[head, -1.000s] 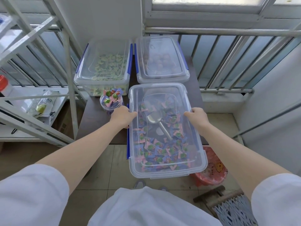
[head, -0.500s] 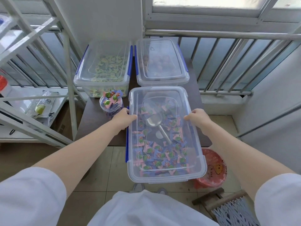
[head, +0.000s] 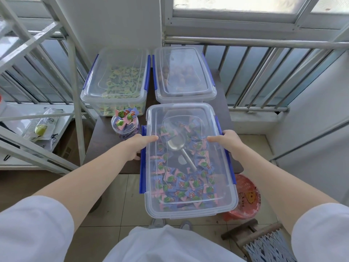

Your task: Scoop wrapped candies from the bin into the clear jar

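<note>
A clear plastic bin (head: 222,203) with blue latches sits at the table's near edge, its transparent lid on and its front end overhanging the floor. Inside lie pink, blue and green wrapped candies (head: 181,184) and a metal scoop (head: 174,143). My left hand (head: 138,145) grips the bin's left side with the thumb on the lid. My right hand (head: 227,141) grips the right side the same way. The clear jar (head: 124,124), heaped with the same candies and without a lid, stands on the table just left of the bin, beyond my left hand.
Two more lidded bins stand behind: one with green-yellow candies (head: 115,80), one with brown sweets (head: 184,74). The dark table (head: 105,146) is small. A metal rack (head: 73,87) stands left, a railing (head: 264,72) right. A red bucket (head: 245,197) and a wooden stool (head: 251,233) are on the floor.
The lidded bin has slid a little away from me onto the table, both hands moving with it. The jar has not moved.
</note>
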The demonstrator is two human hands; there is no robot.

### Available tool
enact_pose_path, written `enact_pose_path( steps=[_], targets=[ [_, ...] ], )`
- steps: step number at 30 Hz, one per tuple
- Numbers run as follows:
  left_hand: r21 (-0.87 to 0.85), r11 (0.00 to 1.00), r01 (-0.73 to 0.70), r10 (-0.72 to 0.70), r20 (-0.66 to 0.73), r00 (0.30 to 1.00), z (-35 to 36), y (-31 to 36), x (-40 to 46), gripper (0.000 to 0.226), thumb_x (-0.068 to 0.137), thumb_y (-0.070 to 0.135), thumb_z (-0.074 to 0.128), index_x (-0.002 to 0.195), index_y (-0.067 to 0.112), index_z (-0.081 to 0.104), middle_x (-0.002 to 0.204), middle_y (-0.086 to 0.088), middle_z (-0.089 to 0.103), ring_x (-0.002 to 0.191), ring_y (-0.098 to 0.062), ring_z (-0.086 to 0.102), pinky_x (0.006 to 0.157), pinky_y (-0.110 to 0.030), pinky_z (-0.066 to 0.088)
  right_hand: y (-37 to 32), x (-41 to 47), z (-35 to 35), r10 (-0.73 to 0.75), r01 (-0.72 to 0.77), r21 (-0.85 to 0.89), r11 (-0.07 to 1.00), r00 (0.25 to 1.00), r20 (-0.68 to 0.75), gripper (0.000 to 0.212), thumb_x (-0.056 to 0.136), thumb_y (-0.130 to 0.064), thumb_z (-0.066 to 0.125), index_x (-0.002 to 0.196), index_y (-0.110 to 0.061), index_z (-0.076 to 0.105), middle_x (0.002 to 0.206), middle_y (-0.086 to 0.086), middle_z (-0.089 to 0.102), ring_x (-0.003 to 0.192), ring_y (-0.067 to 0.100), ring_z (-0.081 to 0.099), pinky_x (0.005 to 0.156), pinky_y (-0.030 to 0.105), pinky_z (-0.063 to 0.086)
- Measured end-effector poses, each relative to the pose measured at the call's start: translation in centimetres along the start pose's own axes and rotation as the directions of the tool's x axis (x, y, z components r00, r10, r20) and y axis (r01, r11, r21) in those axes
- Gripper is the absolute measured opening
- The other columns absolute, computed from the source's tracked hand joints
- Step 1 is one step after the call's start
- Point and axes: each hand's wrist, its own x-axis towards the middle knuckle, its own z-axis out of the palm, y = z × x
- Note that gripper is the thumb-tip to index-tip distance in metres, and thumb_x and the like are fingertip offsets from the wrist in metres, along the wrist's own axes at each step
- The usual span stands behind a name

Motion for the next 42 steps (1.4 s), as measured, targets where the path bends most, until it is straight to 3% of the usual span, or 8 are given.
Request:
enact_pose_path(
  steps=[7, 14, 18, 28, 34, 37, 40, 42],
  targets=[
    [0.035, 0.999, 0.004, -0.004, -0.007, 1.0, -0.4, 0.2, -0.3, 0.081, 0.08, 0.045, 0.073, 0.143, 0.015, 0.032, 0.143, -0.009, 0.046, 0.128, -0.031, 0.046, 0.103, -0.056, 0.042, -0.6, -0.4, 0.8, -0.074, 0.072, -0.022, 0.997, 0.993, -0.093, 0.034, 0.081, -0.027, 0.07, 0.105, -0.007, 0.059, 0.102, 0.014, 0.065, 0.091, 0.031, 0.065, 0.082, 0.044, 0.056],
    [0.102, 0.994, -0.036, 0.046, -0.092, 0.995, 0.3, 1.2, -0.9, 0.072, 0.087, 0.037, 0.069, 0.142, 0.008, 0.032, 0.146, -0.011, 0.04, 0.124, -0.029, 0.044, 0.09, -0.043, 0.045, -1.5, -0.5, 1.1, -0.067, 0.048, -0.124, 0.991, 0.985, -0.159, 0.017, 0.088, -0.019, 0.062, 0.089, -0.004, 0.054, 0.086, 0.011, 0.054, 0.067, 0.022, 0.047, 0.06, 0.031, 0.038],
    [0.175, 0.98, -0.096, 0.114, -0.096, 0.989, 0.5, 1.8, -1.0, 0.035, 0.089, 0.028, 0.067, 0.11, 0.012, 0.044, 0.124, -0.013, 0.056, 0.103, -0.027, 0.055, 0.082, -0.043, 0.051, -1.5, -0.6, 1.1, -0.084, 0.056, -0.183, 0.981, 0.985, -0.149, 0.016, 0.091, -0.019, 0.058, 0.087, -0.007, 0.05, 0.08, 0.007, 0.052, 0.061, 0.018, 0.044, 0.052, 0.026, 0.034],
    [0.438, 0.888, -0.141, 0.221, -0.138, 0.965, 1.1, 3.5, -0.9, 0.022, 0.09, 0.023, 0.059, 0.1, 0.007, 0.048, 0.106, -0.014, 0.056, 0.102, -0.032, 0.058, 0.08, -0.043, 0.054, -1.7, -0.7, 1.4, -0.055, 0.029, -0.178, 0.984, 0.988, -0.142, 0.013, 0.094, -0.019, 0.055, 0.091, -0.008, 0.049, 0.078, 0.004, 0.051, 0.063, 0.017, 0.048, 0.057, 0.027, 0.041],
    [0.563, 0.813, -0.15, 0.256, -0.114, 0.96, 1.0, 3.7, -0.8, 0.022, 0.091, 0.023, 0.054, 0.1, 0.004, 0.048, 0.082, -0.008, 0.05, 0.074, -0.022, 0.051, 0.06, -0.031, 0.041, -1.8, -0.7, 1.1, -0.053, 0.025, -0.211, 0.977, 0.99, -0.127, 0.028, 0.095, -0.018, 0.052, 0.072, -0.014, 0.037, 0.071, 0.002, 0.04, 0.057, 0.014, 0.035, 0.05, 0.025, 0.03],
    [0.643, 0.739, -0.201, 0.358, -0.121, 0.926, 0.7, 4.1, -1.0, 0.036, 0.09, 0.022, 0.056, 0.116, 0.0, 0.046, 0.094, -0.011, 0.054, 0.092, -0.029, 0.056, 0.063, -0.033, 0.038, -2.4, -1.2, 0.9, -0.096, 0.052, -0.286, 0.957, 0.985, -0.14, 0.013, 0.092, -0.02, 0.053, 0.094, -0.008, 0.046, 0.081, 0.004, 0.046, 0.065, 0.017, 0.045, 0.053, 0.027, 0.035],
    [0.694, 0.648, -0.313, 0.529, -0.116, 0.841, 0.4, 4.7, -0.9, 0.048, 0.091, 0.029, 0.054, 0.13, 0.003, 0.042, 0.125, -0.018, 0.053, 0.111, -0.034, 0.053, 0.078, -0.038, 0.042, -3.1, -1.5, 0.5, -0.222, 0.138, -0.435, 0.89, 0.963, -0.15, 0.048, 0.09, -0.026, 0.053, 0.133, -0.009, 0.04, 0.12, 0.012, 0.051, 0.102, 0.03, 0.054, 0.079, 0.04, 0.049],
    [0.755, 0.555, -0.349, 0.616, -0.091, 0.782, 0.3, 5.7, -1.5, 0.056, 0.094, 0.032, 0.049, 0.142, 0.006, 0.036, 0.137, -0.018, 0.047, 0.122, -0.033, 0.048, 0.09, -0.04, 0.041, -4.3, -1.9, -0.1, -0.353, 0.199, -0.559, 0.805, 0.918, -0.181, 0.061, 0.091, -0.036, 0.05, 0.145, -0.015, 0.031, 0.142, 0.011, 0.042, 0.125, 0.033, 0.044, 0.098, 0.049, 0.042]
  ],
)
